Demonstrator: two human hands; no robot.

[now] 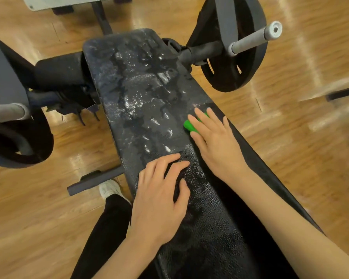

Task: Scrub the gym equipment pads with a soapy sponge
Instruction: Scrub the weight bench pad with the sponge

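Right hand (214,141) pressed flat on green sponge (189,124) at pebbled black pad (141,93) edge; left hand (159,198) rested flat, grasping nothing, nearer on pad.

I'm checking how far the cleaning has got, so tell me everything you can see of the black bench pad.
The bench pad is a long black cushion with a pebbled, vinyl-like skin and rounded far corners, running away from the viewer. Its far and middle stretch is wet, streaked with white suds; the near part looks mostly free of suds. The left hand rests on it with curled fingers, and the right hand presses a green sponge flat near its right edge.
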